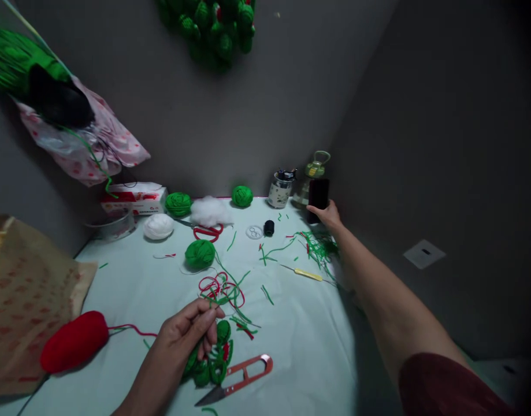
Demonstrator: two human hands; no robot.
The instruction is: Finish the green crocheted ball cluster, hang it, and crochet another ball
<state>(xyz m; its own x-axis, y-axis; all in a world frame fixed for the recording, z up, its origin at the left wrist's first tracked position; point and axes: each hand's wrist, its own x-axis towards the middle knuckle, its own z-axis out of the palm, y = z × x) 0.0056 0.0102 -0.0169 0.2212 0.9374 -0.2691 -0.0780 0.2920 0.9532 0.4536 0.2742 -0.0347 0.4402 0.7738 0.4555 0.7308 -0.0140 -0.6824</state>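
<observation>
My left hand (189, 332) is closed in a pinch on green yarn (224, 300), whose strands pass its fingertips. Whether it also grips something finer cannot be made out. Under and beside it lies a pile of small green crocheted pieces (202, 372) with bits of red. Orange-handled thread snips (248, 372) rest just right of the pile. Loops of red yarn (211, 286) lie beyond the fingers. Stretched out far to the back right, my right hand (328, 216) grips a dark phone (319, 193), which stands upright in front of a green-lidded bottle (316, 167).
Green yarn balls (200, 254), white stuffing (211, 211), red-handled scissors (208, 233) and a pen cup (279, 190) stand toward the back. Yarn scraps (317, 248) and a yellow-handled hook (308, 274) lie right. At left are a red yarn skein (74, 342) and a paper bag (31, 306).
</observation>
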